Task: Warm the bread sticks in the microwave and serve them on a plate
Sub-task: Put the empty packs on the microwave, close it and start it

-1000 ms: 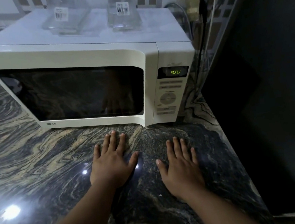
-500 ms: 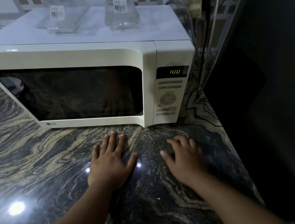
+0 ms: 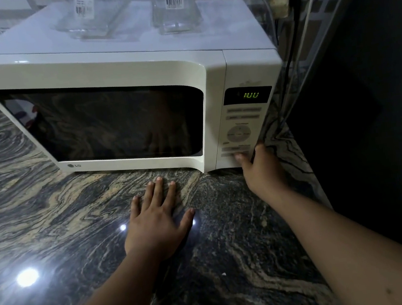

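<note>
Left hand (image 3: 156,223) lies flat, fingers spread, holding nothing, on the surface (image 3: 51,221) in front of the microwave (image 3: 118,68), likely bracing. Right hand (image 3: 260,170) thumbs the microwave's bottom buttons, fingers wrapping its corner, probably to start heating; door shut, bread sticks not visible.

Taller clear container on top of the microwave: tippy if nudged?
Likely somewhat: the taller clear container stands upright and narrow on the microwave top, which looks smooth, so it may slide first. It looks empty, so probably light; possibly glass and breakable.
</note>
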